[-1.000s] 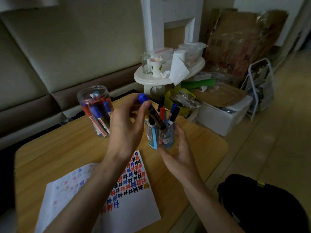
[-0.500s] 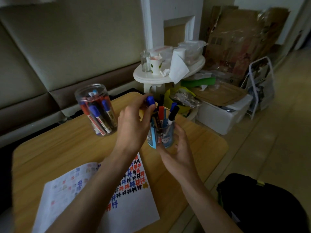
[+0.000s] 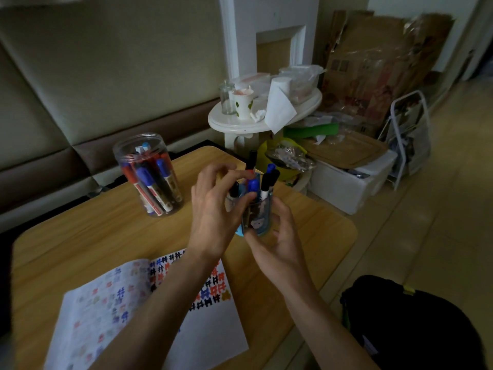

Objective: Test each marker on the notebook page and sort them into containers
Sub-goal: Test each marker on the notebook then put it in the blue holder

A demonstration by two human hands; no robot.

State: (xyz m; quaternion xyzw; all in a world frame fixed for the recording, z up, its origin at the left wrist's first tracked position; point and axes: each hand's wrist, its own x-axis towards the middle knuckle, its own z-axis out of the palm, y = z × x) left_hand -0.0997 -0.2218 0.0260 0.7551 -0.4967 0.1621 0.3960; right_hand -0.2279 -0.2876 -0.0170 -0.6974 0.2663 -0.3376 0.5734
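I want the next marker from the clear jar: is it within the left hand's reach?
Probably yes: only bare table lies between the left hand, at the blue cup, and the clear jar.

Support: a light wood-grain table (image 3: 88, 236) with rounded corners carried every item listed below.
Far-left item: a clear plastic jar (image 3: 138, 142) stood upright near the far edge. It held markers (image 3: 156, 182) with red, blue and black caps.
Far-right item: a blue pen cup (image 3: 258, 220) stood upright, well apart from the jar, with more capped pens standing in it.
Near item: an open notebook (image 3: 213, 340) lay flat at the near edge. Its right page bore rows of red, blue and black test marks.
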